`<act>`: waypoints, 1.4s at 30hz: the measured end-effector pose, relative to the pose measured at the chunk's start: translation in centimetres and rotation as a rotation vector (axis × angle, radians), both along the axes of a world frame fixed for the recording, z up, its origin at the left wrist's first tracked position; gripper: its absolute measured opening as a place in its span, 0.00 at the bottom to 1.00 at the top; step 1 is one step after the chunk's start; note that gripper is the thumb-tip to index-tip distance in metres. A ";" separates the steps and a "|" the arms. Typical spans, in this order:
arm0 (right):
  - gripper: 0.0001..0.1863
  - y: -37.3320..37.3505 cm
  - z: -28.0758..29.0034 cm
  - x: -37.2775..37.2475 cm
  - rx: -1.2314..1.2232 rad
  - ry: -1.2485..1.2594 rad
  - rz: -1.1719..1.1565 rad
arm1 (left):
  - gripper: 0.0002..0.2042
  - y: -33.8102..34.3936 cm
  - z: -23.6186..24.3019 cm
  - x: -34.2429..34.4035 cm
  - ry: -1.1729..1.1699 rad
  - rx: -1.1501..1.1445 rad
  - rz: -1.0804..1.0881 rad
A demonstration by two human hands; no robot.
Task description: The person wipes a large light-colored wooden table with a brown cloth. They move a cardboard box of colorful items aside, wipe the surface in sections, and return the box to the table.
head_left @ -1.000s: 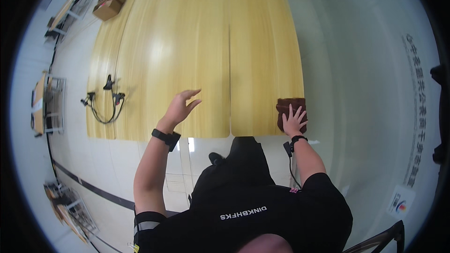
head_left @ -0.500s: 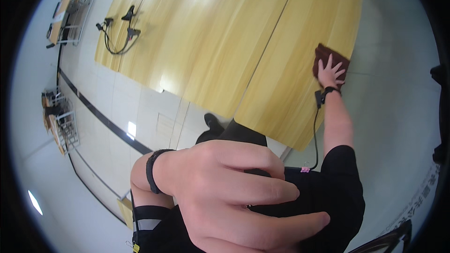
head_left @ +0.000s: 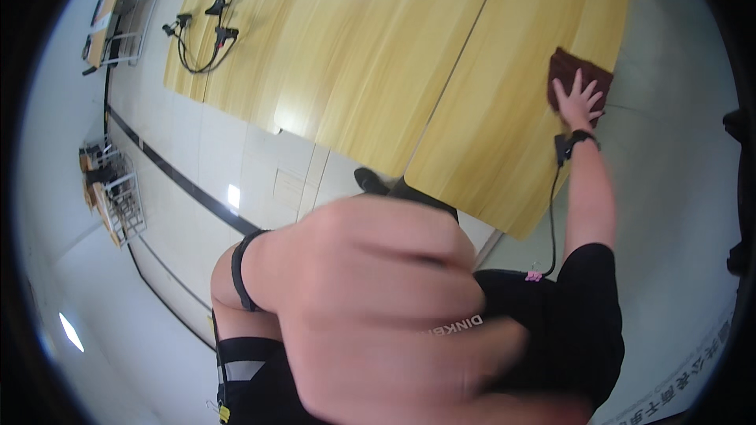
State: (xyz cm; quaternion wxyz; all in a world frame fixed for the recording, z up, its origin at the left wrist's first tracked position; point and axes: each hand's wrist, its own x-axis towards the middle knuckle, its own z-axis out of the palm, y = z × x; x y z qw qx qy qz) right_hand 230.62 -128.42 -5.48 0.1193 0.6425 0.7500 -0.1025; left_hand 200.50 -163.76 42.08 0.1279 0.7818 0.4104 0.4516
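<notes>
My right hand [head_left: 579,101] lies flat with spread fingers on a dark brown folded cloth [head_left: 563,71]. The cloth rests on the wooden tabletop [head_left: 354,47], by its right edge. A black wristband with a small dark module and cable [head_left: 561,145] is on my right wrist. Close up, my left hand [head_left: 378,307] fills the lower middle, in front of my black shirt. Its fingers are bent and smeared by motion, and their tips are not clear. A black band circles the left wrist.
Black cabled devices [head_left: 211,43] lie on the table's far left. Seams run across the tabletop. Desks with metal frames [head_left: 122,20] stand along the left wall. Pale tiled floor [head_left: 283,161] with a dark stripe borders the table.
The view has shifted, so the table and right hand appear higher and farther right. My right hand stays on the cloth. My left hand has moved, its fingers now bent more and blurred.
</notes>
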 end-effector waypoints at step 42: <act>0.24 -53.5 0.1 -34.2 -0.443 0.307 1.335 | 0.19 -71.2 -44.8 24.9 -1.764 -1.436 1.700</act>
